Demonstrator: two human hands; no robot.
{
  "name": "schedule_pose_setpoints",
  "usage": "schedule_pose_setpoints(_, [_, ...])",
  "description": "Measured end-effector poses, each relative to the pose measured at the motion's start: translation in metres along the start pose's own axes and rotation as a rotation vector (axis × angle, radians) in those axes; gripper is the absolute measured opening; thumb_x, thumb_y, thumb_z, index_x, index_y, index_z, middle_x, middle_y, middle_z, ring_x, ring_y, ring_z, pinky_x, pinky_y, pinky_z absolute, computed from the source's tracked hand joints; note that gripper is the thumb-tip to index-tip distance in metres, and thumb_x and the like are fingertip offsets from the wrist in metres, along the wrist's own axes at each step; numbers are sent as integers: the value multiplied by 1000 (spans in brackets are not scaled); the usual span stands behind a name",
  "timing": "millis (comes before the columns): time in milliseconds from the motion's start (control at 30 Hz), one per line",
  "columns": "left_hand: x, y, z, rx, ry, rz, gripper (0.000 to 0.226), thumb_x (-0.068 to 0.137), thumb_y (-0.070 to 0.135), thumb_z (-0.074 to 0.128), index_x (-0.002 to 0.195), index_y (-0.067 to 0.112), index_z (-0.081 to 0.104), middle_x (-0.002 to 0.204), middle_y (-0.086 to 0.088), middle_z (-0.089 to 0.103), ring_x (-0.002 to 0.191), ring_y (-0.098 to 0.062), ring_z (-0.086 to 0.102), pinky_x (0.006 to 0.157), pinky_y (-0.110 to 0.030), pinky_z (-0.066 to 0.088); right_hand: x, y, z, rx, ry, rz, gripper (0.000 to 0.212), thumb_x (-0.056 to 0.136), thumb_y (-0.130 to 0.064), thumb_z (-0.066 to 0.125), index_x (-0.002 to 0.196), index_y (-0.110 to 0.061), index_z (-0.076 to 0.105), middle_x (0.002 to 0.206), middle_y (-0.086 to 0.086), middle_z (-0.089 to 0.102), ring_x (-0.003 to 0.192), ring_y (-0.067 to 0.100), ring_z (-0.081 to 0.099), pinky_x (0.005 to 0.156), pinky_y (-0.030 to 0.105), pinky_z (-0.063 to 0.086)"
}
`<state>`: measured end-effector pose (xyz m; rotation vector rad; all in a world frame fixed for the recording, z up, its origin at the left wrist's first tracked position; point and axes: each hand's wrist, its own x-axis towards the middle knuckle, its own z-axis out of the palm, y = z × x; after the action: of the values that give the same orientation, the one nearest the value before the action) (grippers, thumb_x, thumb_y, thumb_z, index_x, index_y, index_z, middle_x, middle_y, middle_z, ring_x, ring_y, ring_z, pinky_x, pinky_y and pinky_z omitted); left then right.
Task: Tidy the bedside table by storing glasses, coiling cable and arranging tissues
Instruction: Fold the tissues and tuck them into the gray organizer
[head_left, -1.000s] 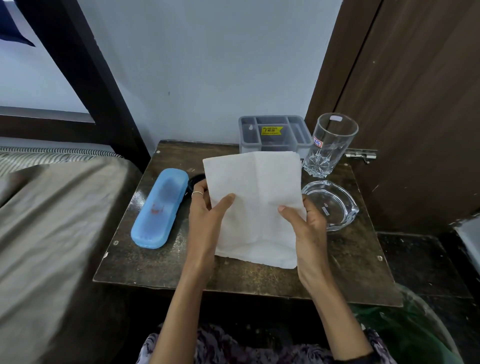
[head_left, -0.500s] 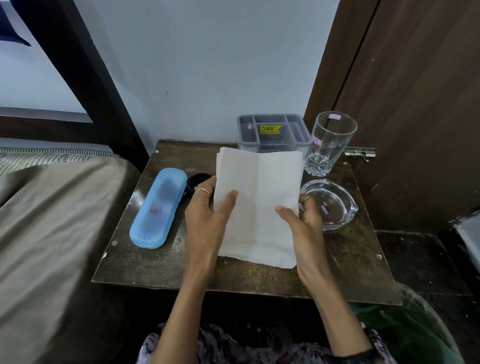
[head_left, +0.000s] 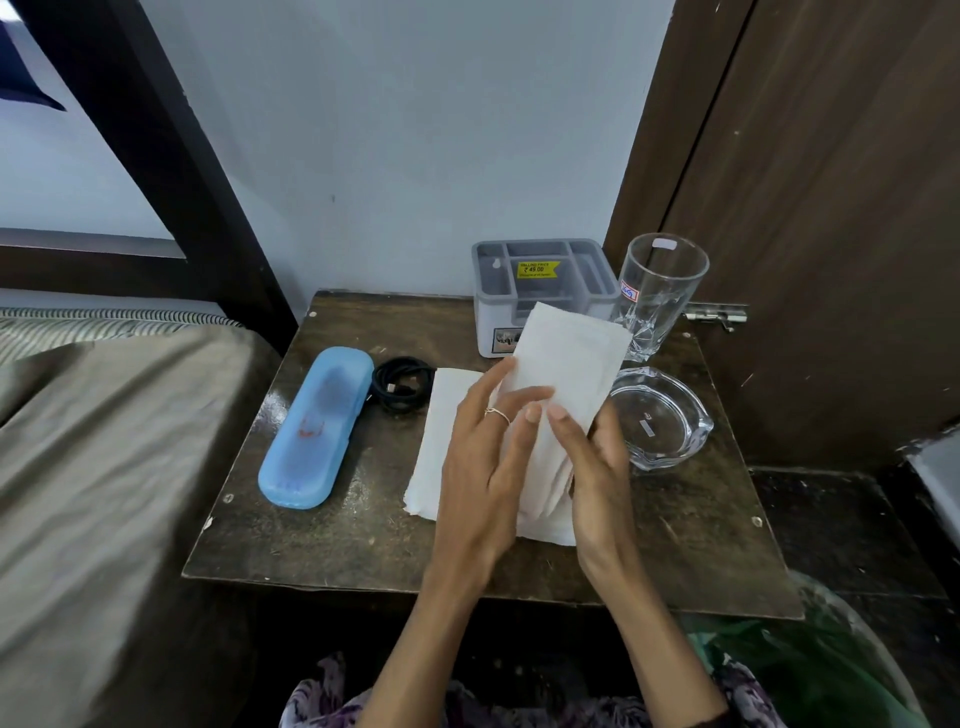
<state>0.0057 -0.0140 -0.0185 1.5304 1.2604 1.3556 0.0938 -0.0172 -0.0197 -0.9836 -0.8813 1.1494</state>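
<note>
Looking down from the head camera, a dark, scuffed wooden bedside table (head_left: 332, 540) fills the middle of the view, its top worn and slightly glossy. A soft white tissue (head_left: 571, 358), folded over into a long creased strip, is held above the table between both hands; a second flat white tissue (head_left: 441, 415) lies on the wood beneath the left hand, partly hidden.

Smooth, translucent blue plastic forms the oblong glasses case (head_left: 314, 428), closed and lying at the table's left side. Just right of its top end sits a black cable (head_left: 402, 384), wound into a small coil. At the back stands a grey plastic organiser (head_left: 485, 291) with square compartments and a yellow price sticker. Beside it, at the right rear corner, a clear cut-glass tumbler (head_left: 657, 291) stands upright, and a shallow round glass dish (head_left: 670, 421) lies in front of it.

The left hand (head_left: 483, 467) reaches in palm down, fingers long and nearly straight, their tips laid on the folded tissue; a thin ring shows on one finger. The right hand (head_left: 597, 457) is turned thumb-up, thumb pressed on the front of the tissue and fingers curled behind it, pinching the strip. Both forearms rise from the bottom edge and converge over the table.
</note>
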Motion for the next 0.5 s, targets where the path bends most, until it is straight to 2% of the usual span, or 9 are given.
schedule_pose_setpoints(100, [4, 2, -2, -83, 78, -39, 31, 86, 40, 51, 116, 31, 53, 130, 14, 52, 123, 1, 46, 103, -21, 38, 0, 0, -2, -34, -8, -44, 36, 92, -2, 49, 120, -26, 51, 108, -11, 69, 102, 8, 64, 78, 19, 50])
schedule_pose_setpoints(200, [6, 1, -5, -105, 90, -81, 38, 84, 25, 63, 112, 44, 47, 112, 27, 58, 110, 8, 53, 92, -13, 43, -3, -4, -2, -72, -37, -102, 35, 93, -2, 45, 113, -30, 52, 102, -19, 69, 97, 2, 64, 75, 16, 50])
schedule_pose_setpoints(300, [6, 1, -7, -66, 120, -26, 37, 86, 13, 63, 101, 44, 51, 99, 34, 61, 101, 9, 56, 84, -8, 42, -2, -7, -3, -82, -55, -133, 35, 93, -1, 44, 112, -30, 52, 103, -19, 69, 97, 2, 65, 77, 17, 50])
schedule_pose_setpoints(400, [6, 2, -7, -75, 123, -8, 35, 86, 13, 63, 100, 42, 52, 100, 26, 64, 101, 6, 57, 86, -11, 43, 0, -8, -6, -114, -81, -127, 35, 93, -3, 47, 116, -29, 50, 106, -16, 69, 99, 5, 65, 77, 18, 51])
schedule_pose_setpoints(500, [8, -1, -8, -76, 105, -30, 47, 81, 19, 66, 112, 47, 44, 108, 19, 62, 107, 2, 56, 91, -17, 44, 3, -5, -8, -234, -91, -90, 39, 88, -9, 59, 119, -30, 48, 110, -10, 67, 101, 5, 64, 76, 16, 50])
